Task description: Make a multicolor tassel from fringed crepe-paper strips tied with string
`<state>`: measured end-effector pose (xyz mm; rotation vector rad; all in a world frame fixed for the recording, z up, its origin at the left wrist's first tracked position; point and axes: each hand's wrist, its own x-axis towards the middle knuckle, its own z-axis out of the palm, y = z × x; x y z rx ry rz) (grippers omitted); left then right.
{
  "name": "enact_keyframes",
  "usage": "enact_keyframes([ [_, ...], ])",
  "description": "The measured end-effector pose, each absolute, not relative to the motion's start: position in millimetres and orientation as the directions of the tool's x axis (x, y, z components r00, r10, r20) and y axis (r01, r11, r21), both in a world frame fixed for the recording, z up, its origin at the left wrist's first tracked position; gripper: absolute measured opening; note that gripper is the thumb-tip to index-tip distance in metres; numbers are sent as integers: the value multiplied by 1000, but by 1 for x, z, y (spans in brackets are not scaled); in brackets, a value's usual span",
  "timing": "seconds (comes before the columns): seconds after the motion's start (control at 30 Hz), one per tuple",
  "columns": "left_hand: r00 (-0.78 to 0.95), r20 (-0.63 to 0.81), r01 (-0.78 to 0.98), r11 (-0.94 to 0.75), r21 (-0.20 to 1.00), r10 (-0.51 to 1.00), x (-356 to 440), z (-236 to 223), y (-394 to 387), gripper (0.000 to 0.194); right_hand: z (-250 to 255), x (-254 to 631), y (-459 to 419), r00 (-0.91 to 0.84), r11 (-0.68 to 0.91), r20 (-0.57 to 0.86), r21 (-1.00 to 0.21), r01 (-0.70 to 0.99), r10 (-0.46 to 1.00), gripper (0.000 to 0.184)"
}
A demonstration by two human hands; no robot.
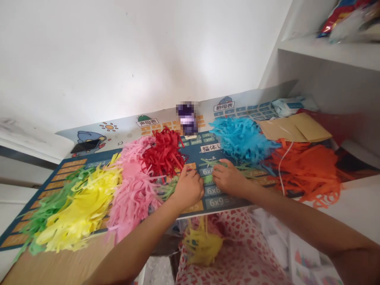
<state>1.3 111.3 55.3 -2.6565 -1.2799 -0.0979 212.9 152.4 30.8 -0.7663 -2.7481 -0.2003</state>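
Note:
Both my hands are over the near middle of the mat, with light green fringed tissue paper [208,179] stretched between them. My left hand [190,185] curls its fingers onto the paper's left part, and loose green strips spread out beside it. My right hand [230,177] is closed on the right part, with more strips showing beyond the knuckles. Close to my left hand lie a red fringed paper bunch [164,154] and a pink one [135,198]. A blue fringed bunch [243,136] sits beyond my right hand.
Yellow [86,206] and green [53,209] fringed bunches lie left, an orange bunch [308,168] right. Behind it are a brown paper envelope [297,127] and a wipes packet [293,106]. A phone [86,146] rests far left. A pixelated purple object [187,118] stands by the wall. Yellow paper [203,245] is on my lap.

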Motion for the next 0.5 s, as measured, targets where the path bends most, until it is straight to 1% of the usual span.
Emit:
enact_keyframes([
  [0.1, 598, 158, 801, -582, -137, 786, 3, 52, 114, 11, 28, 213, 162, -767, 823, 338, -39, 567, 545, 18],
  [0.2, 572, 186, 820, -552, -151, 799, 0, 48, 114, 9, 31, 208, 162, -725, 790, 355, -71, 608, 590, 13],
  [0.27, 548, 221, 837, -527, -149, 807, -2, 46, 112, 13, 34, 200, 155, -726, 792, 368, -51, 608, 581, 11],
  [0.33, 535, 254, 845, -516, -141, 806, -5, 44, 109, 15, 34, 191, 147, -751, 809, 373, 2, 588, 545, 11],
  [0.43, 557, 279, 829, -544, -129, 782, -11, 39, 103, 11, 29, 189, 139, -791, 830, 367, 79, 552, 491, 20],
  [0.5, 575, 281, 815, -569, -110, 768, -16, 34, 98, 9, 24, 198, 140, -796, 839, 374, 77, 539, 477, 20],
])
